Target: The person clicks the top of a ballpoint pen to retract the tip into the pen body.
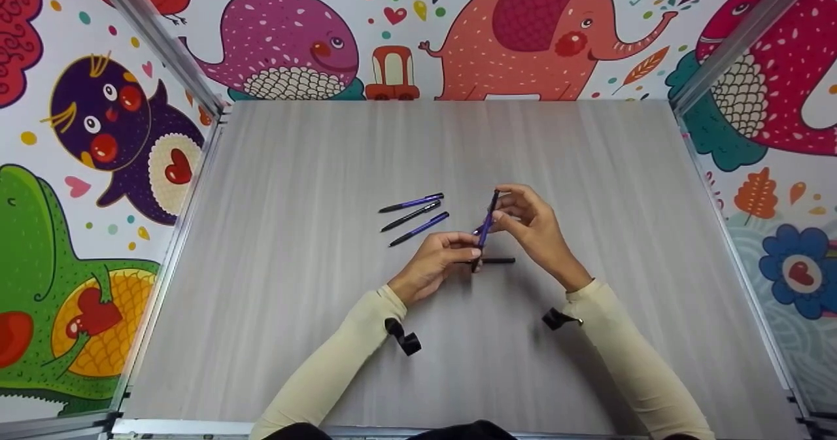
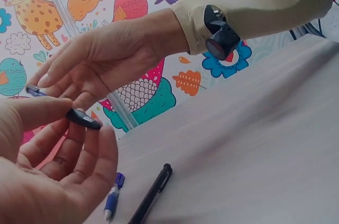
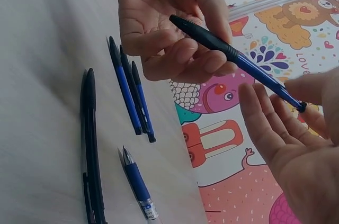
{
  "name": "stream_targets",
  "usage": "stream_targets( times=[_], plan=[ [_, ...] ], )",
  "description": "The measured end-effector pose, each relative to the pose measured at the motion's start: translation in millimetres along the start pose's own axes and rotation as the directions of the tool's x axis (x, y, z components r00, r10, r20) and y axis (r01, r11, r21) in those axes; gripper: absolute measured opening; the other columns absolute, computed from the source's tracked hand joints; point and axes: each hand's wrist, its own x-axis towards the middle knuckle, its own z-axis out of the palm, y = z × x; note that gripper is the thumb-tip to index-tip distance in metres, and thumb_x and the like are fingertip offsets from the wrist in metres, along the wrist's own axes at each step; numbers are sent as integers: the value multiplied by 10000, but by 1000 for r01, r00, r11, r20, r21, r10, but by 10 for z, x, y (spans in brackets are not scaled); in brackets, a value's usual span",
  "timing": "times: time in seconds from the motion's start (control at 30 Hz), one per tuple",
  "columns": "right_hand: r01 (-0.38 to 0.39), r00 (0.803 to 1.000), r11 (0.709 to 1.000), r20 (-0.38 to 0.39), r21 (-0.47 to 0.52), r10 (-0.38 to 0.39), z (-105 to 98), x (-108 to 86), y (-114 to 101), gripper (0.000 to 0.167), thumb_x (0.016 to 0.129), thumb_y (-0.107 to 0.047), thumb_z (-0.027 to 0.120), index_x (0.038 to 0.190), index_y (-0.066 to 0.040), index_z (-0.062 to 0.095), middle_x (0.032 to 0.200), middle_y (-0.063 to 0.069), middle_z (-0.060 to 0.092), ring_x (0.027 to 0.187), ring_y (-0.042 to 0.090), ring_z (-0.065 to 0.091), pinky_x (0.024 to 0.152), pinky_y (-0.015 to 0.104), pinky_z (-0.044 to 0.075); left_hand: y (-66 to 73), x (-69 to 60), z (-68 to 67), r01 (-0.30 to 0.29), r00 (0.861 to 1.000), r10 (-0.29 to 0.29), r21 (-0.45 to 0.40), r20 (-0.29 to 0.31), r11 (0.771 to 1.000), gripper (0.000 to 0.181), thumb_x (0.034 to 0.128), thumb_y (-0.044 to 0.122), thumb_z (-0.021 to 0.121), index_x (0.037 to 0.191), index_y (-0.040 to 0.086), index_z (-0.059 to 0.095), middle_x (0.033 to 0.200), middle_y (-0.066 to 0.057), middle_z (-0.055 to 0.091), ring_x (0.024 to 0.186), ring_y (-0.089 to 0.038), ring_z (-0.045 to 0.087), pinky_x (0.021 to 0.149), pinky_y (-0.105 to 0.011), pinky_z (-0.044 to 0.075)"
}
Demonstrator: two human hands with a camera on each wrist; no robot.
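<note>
A blue-and-black pen is held up slantwise between both hands, above the table. My left hand pinches its black lower part between thumb and fingers; the right wrist view shows this dark tapered end clearly. At the pen's upper end, my right hand pinches it with thumb and index finger, the other fingers loosely spread. Beneath the hands lies a black pen, partly covered in the head view. Close by on the table is a blue pen with a clear, printed barrel.
Left of the hands, three pens lie roughly side by side: a blue one, a black one and another blue one. The grey table is bounded by metal-framed walls with cartoon animals. Black straps hang at both sleeves.
</note>
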Motion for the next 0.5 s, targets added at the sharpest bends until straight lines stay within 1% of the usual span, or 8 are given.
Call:
stream_targets(
  times=[0.07,0.13,0.23,0.33,0.43,0.47,0.5],
  plan=[
    [14,999,999,-31,32,-13,-6,-2,12,385,1050,86,672,1426,50,596,1099,268,689,924,267,771,808,450,666,-6,4,-23,-12,1000,12,26,-8,1000,230,1000,-3,757,1214,-83,728,1068,-196,764,883,-200,737,831,-334,627],
    [23,998,998,-59,51,-20,-16,-8,27,338,1050,88,668,1382,66,607,1087,249,696,915,264,769,799,448,666,-5,4,-42,-19,1000,21,53,-23,998,210,1000,7,760,1198,-59,743,1077,-194,762,901,-197,734,838,-327,634],
    [22,996,997,-89,69,-16,-37,-19,56,291,1048,85,675,1333,75,619,1088,245,705,908,264,774,788,446,667,5,4,-69,-34,998,40,100,-55,994,216,993,22,771,1199,-41,757,1069,-146,765,932,-195,729,854,-325,640],
    [15,994,997,-107,70,-8,-64,-35,98,270,1038,92,686,1302,85,628,1083,261,711,892,263,781,783,437,667,22,10,-96,-53,994,68,162,-84,985,226,990,37,777,1203,-35,766,1040,-89,764,949,-219,724,857,-326,640],
    [14,993,998,-120,60,-7,-92,-52,149,252,1023,109,698,1267,112,635,1066,291,708,890,280,782,777,408,667,34,22,-131,-85,988,115,251,-106,964,228,987,43,779,1198,-42,770,1029,-60,756,960,-232,718,860,-329,635],
    [12,992,999,-123,53,-6,-101,-60,165,248,1017,113,704,1256,120,638,1059,300,707,894,279,782,775,396,667,36,25,-146,-99,984,137,291,-111,952,224,986,48,778,1191,-41,773,1035,-55,754,966,-225,715,864,-326,633],
    [9,992,999,-127,47,-3,-112,-68,182,242,1010,120,710,1242,127,641,1051,309,706,898,273,782,775,384,667,40,27,-160,-116,980,163,338,-116,934,219,985,53,778,1186,-35,779,1046,-52,752,978,-208,710,871,-319,627]
  ],
)
